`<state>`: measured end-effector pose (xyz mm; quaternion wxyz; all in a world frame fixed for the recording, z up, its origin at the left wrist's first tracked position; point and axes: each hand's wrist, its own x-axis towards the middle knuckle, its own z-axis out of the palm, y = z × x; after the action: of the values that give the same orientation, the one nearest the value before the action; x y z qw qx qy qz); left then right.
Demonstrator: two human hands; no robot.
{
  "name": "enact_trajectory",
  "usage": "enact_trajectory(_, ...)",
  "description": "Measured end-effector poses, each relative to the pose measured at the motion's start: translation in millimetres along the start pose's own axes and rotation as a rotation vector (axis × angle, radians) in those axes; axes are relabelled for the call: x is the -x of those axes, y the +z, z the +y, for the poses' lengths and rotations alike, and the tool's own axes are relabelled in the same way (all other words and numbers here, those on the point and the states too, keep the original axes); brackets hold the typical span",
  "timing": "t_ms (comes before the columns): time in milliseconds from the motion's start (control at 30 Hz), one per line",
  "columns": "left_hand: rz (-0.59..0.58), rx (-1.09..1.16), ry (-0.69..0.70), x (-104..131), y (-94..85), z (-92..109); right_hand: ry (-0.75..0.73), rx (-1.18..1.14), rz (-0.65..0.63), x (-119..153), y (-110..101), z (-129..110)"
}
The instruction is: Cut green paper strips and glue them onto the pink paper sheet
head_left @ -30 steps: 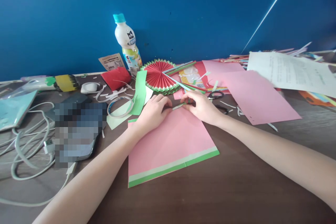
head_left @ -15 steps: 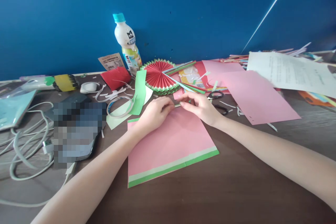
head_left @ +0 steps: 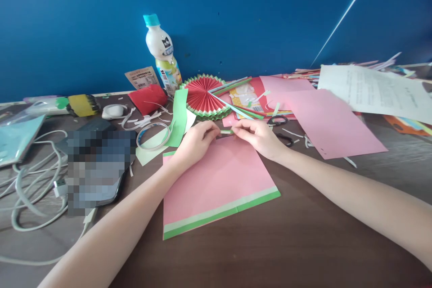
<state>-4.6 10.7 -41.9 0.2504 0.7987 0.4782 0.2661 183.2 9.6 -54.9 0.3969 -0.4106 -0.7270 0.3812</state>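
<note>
A pink paper sheet (head_left: 216,180) with pale and bright green bands along its near edge lies flat on the table. At its far edge, a narrow pale and green strip (head_left: 227,132) shows between my hands. My left hand (head_left: 199,141) is closed, thumb against fingers, pinching that far edge. My right hand (head_left: 258,137) pinches the same edge a short way to the right, its fingertips pressed together. Just behind my hands lies a pleated red and green paper rosette (head_left: 205,94). Beside my right hand are the black handles of scissors (head_left: 285,139), partly hidden.
A tape roll (head_left: 153,137) and a green paper piece (head_left: 180,117) lie left of the sheet, near a phone (head_left: 104,171) and white cables (head_left: 23,198). A bottle (head_left: 165,58) stands by the blue wall. Pink paper (head_left: 337,126) and a printed sheet (head_left: 374,92) lie right.
My hands have drawn slightly apart along the far edge, so more of the green strip shows between them. My right fingers have closed together. The view has shifted slightly.
</note>
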Motion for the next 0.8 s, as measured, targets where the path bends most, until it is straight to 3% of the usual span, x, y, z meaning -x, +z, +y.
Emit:
enact_trajectory(67,0.059,-0.083,0.037,0,-0.1,-1,-0.002,0.013,-0.013,0,0,-1)
enact_trajectory(200,0.355,-0.335,0.126,4,0.5,0,-0.015,0.041,-0.015,0,0,-1)
enact_trajectory(267,0.427,-0.394,0.163,6,1.7,3,-0.019,0.053,-0.002,0,0,-2)
enact_trajectory(500,0.263,-0.466,0.238,11,11.1,11,-0.067,0.093,0.021,1,2,-3)
enact_trajectory(800,0.232,-0.413,0.248,9,12.2,7,-0.115,0.184,0.014,4,3,-3)
